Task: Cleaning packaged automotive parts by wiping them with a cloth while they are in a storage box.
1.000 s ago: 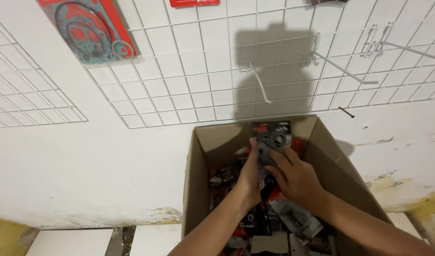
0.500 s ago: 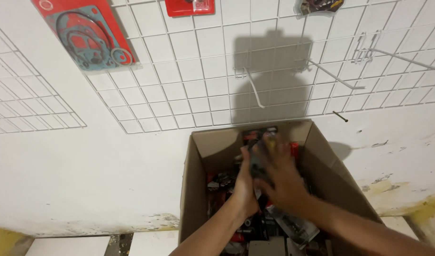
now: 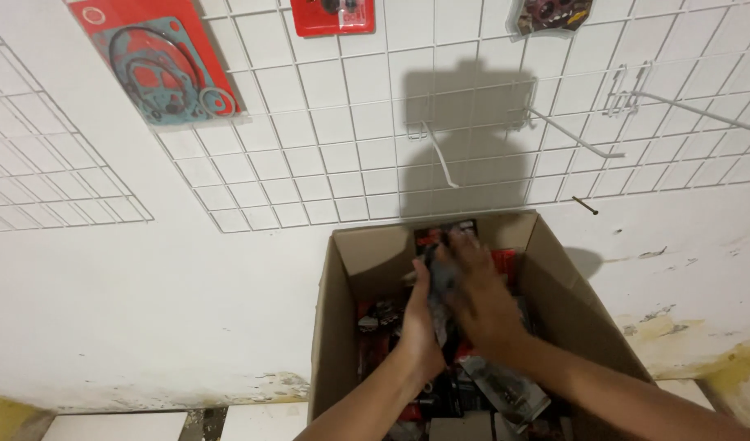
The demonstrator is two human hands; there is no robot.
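2 hands in a cardboard box (image 3: 342,327) of packaged parts.
Left hand (image 3: 420,327) and right hand (image 3: 481,298) together clasp a dark blister pack (image 3: 442,273), below the wire wall grid (image 3: 350,155).

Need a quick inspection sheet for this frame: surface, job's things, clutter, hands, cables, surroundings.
Surface: open cardboard box standing against a white wall; tiled floor strip below.
Job's things: stack of packaged parts lifted between both hands above the box.
Clutter: more red and black packaged parts loose in the box.
Hands: left hand and right hand both grip the stack.
Cables: nothing seen.
Surroundings: white wire grid panel, bare hooks, hung gasket card.
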